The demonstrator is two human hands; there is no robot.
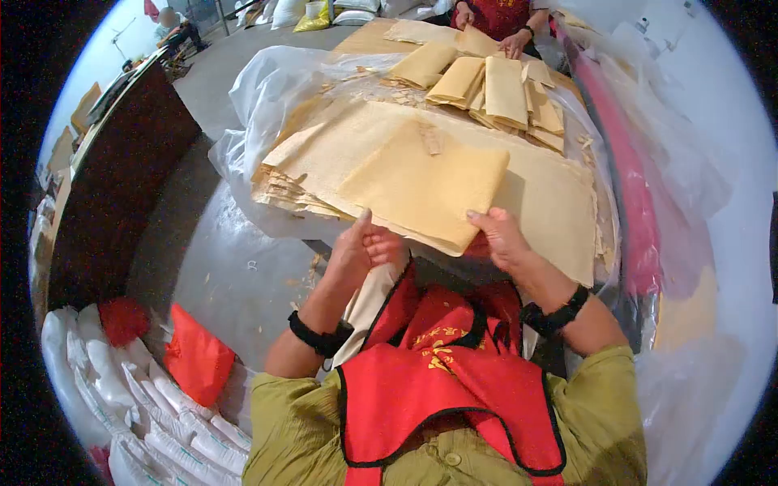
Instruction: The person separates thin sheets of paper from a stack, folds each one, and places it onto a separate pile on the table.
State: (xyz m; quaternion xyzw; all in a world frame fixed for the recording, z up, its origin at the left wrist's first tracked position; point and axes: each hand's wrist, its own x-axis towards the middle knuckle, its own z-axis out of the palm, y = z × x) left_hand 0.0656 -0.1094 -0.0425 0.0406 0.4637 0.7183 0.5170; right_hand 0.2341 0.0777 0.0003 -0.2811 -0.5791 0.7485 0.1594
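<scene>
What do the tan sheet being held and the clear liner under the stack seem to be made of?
The folded sheet, held by left hand and right hand: thin, matte, pliable, paper-like, perhaps dried bean-curd skin; it folds flat. The liner: glossy, see-through plastic film, wrinkled.

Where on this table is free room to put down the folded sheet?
The flat top of the big stack, right of the folded sheet, is free. A bare strip of table lies at the far left corner. The far middle is crowded with folded piles.
</scene>
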